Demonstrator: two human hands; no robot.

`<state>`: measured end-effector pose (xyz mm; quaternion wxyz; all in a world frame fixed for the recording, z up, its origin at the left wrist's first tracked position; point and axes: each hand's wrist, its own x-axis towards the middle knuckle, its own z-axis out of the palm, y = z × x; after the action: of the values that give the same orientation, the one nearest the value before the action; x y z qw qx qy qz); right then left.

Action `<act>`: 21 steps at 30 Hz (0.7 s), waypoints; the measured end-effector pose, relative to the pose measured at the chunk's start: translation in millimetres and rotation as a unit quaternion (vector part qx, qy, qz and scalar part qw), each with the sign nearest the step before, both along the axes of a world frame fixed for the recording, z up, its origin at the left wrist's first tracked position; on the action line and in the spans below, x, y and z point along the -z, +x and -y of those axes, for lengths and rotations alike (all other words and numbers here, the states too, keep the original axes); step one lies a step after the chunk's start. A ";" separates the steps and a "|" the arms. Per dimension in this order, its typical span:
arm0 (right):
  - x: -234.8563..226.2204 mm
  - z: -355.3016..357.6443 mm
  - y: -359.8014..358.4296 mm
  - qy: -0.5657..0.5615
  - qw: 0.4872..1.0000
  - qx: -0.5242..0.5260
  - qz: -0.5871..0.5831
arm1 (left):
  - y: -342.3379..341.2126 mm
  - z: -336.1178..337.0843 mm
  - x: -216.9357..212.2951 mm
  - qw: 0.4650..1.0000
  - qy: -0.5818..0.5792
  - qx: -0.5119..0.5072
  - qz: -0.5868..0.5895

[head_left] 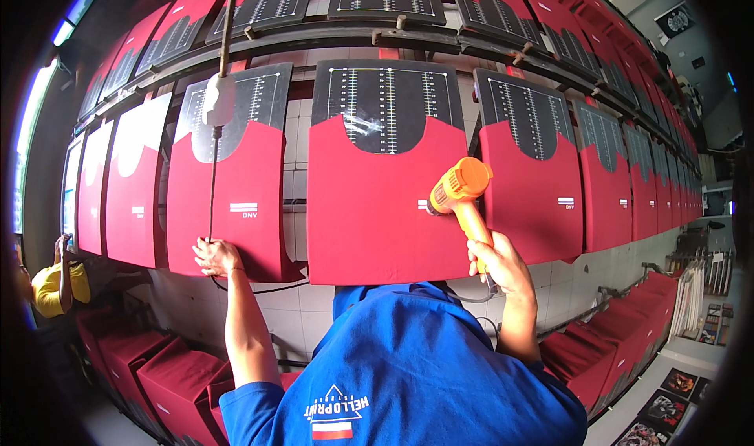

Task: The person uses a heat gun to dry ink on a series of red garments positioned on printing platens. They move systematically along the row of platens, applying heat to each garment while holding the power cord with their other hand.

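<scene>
My right hand [496, 262] is shut on the handle of an orange heat gun [459, 185]. Its nozzle points left at a red garment [369, 218] stretched over a black board [389, 100] with white ruler lines, straight ahead. My left hand [215, 256] curls its fingers on the bottom hem of the neighbouring red garment [247, 234], on the board to the left. A thin dark cable [212, 194] hangs from a white plug [219, 100] down to that hand. My blue shirt [408, 367] fills the lower middle.
Several more red garments on boards run left and right along a dark metal rail [314, 41], with a second row above. Folded red garments [165, 375] pile at lower left and along the lower right [628, 328]. A person in a yellow top [49, 287] works at far left.
</scene>
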<state>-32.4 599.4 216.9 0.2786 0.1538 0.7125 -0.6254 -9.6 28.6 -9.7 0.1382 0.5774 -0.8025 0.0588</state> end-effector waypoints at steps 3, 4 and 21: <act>12.1 -1.9 6.5 0.028 1.000 -0.006 -0.011 | -1.2 -3.5 -5.5 1.000 0.002 0.003 -0.002; 10.1 -4.5 6.7 0.021 1.000 -0.015 0.000 | -0.8 -3.8 -6.4 1.000 0.002 0.003 -0.003; 3.7 -14.1 16.9 0.001 1.000 0.007 0.009 | 1.3 -1.2 -3.5 1.000 -0.006 0.005 0.003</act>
<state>-15.4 613.5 213.1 0.2807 0.1647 0.7092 -0.6254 -8.2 29.8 -6.2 0.1395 0.5723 -0.8055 0.0652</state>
